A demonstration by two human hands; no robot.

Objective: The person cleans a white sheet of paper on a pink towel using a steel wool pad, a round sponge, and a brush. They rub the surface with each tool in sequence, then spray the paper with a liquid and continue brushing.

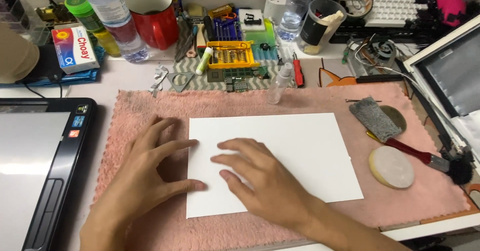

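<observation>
A white sheet of paper point(295, 146) lies flat on a pink fluffy cloth point(150, 106). My left hand point(145, 176) rests on the cloth at the sheet's left edge, fingers spread, with fingertips touching the paper's border. My right hand point(260, 181) lies palm down on the lower left part of the sheet, fingers apart and pointing left. Neither hand holds anything.
A laptop point(35, 171) lies at the left. A brush with a red handle point(425, 158), a round white pad point(392, 167) and a grey pad point(375, 117) sit on the cloth's right. Bottles, a red cup point(152, 16), a yellow tool tray point(232, 55) and a keyboard point(395, 8) crowd the back.
</observation>
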